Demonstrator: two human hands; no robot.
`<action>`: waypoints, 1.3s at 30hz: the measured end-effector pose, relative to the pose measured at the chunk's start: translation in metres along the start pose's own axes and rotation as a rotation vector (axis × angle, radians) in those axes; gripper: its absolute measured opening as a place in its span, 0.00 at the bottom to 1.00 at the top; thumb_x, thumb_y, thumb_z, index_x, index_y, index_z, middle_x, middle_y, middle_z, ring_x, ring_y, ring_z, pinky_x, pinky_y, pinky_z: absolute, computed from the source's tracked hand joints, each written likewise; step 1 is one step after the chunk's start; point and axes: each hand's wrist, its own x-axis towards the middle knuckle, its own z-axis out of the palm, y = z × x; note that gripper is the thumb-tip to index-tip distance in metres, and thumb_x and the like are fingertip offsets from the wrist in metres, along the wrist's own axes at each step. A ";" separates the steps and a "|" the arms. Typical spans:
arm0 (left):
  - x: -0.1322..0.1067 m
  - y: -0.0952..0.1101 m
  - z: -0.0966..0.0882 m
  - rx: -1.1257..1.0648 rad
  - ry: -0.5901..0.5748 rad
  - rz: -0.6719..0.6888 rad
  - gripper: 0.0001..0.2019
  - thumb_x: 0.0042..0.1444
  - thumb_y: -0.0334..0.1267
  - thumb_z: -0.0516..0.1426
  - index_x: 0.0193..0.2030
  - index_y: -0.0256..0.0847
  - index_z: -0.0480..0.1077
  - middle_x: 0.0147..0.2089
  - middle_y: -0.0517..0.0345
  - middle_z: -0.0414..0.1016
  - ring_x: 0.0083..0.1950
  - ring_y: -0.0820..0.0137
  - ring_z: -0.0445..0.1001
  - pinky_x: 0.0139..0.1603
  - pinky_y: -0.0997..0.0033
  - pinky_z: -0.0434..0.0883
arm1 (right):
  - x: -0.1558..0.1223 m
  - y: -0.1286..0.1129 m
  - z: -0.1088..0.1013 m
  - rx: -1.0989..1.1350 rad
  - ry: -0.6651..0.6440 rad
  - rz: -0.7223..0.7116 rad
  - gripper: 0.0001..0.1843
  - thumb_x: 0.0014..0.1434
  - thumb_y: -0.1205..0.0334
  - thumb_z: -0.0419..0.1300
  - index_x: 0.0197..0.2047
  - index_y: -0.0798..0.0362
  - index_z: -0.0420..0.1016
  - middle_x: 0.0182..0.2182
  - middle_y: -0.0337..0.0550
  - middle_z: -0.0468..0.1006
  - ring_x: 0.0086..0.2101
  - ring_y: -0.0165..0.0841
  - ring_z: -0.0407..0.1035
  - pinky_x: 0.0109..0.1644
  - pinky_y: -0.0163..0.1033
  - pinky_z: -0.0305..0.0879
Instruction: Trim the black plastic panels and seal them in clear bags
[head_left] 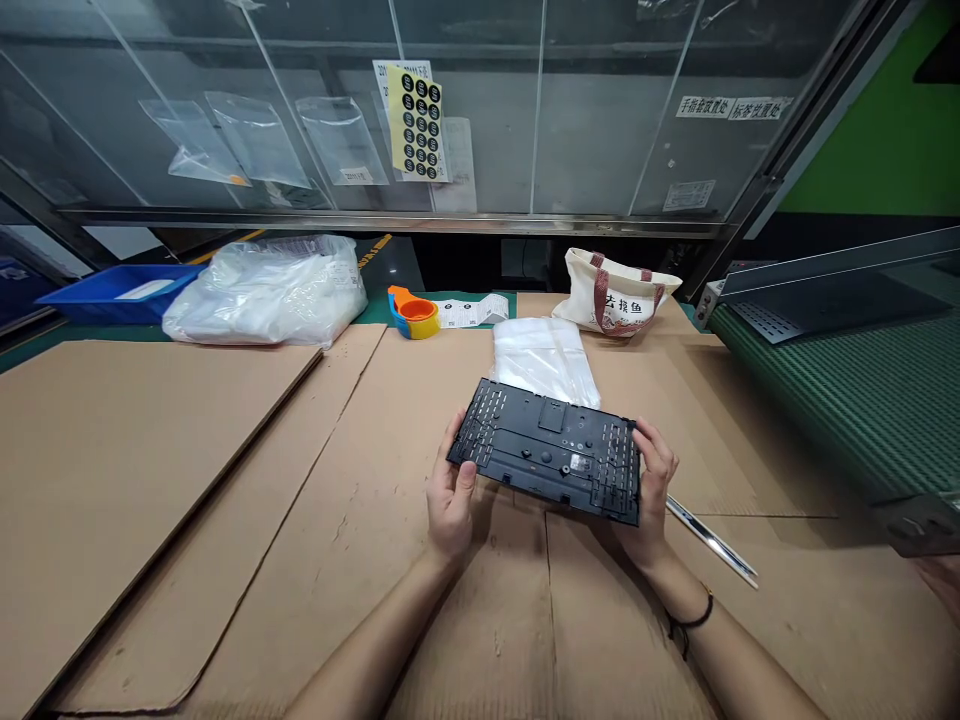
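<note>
Your left grip (450, 497) and right grip (651, 490) clench the short ends of the black moulded plastic panel (546, 452), held above the cardboard-covered surface (322, 560); it looks light and stiff, so keep to those solid edges, clear of the thin slotted ribs.

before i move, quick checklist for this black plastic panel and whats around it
Left hand holding the black plastic panel: ok
Right hand holding the panel's other end: ok
Panel clear of the clear plastic bag: cannot tell, its far edge overlaps the bag in view
Metal straightedge apart from the right hand: ok
White label on the panel readable: cannot tell, too small
</note>
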 end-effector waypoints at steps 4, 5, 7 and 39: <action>-0.001 -0.005 -0.003 0.082 -0.017 0.053 0.25 0.64 0.47 0.53 0.67 0.46 0.59 0.70 0.53 0.58 0.71 0.59 0.55 0.71 0.58 0.54 | -0.006 0.009 0.004 0.154 0.049 0.000 0.40 0.57 0.62 0.61 0.68 0.39 0.48 0.64 0.52 0.56 0.62 0.48 0.55 0.60 0.65 0.58; -0.001 -0.006 -0.003 0.098 -0.025 0.064 0.25 0.64 0.47 0.52 0.67 0.46 0.59 0.70 0.52 0.58 0.71 0.59 0.55 0.71 0.58 0.54 | -0.006 0.011 0.004 0.180 0.059 -0.006 0.40 0.57 0.62 0.62 0.68 0.39 0.49 0.64 0.52 0.56 0.63 0.48 0.55 0.60 0.65 0.58; -0.001 -0.008 -0.003 0.117 -0.031 0.064 0.26 0.64 0.48 0.52 0.67 0.46 0.59 0.70 0.52 0.58 0.70 0.58 0.56 0.71 0.57 0.55 | -0.006 0.014 0.004 0.208 0.086 -0.020 0.39 0.57 0.62 0.62 0.67 0.39 0.51 0.64 0.51 0.57 0.63 0.47 0.55 0.61 0.65 0.57; 0.107 0.007 0.072 0.976 -0.715 0.426 0.22 0.55 0.19 0.48 0.50 0.41 0.73 0.56 0.51 0.75 0.63 0.66 0.67 0.62 0.61 0.65 | 0.033 0.054 -0.016 0.304 0.336 0.698 0.24 0.47 0.43 0.67 0.34 0.58 0.76 0.31 0.49 0.81 0.33 0.40 0.74 0.40 0.45 0.70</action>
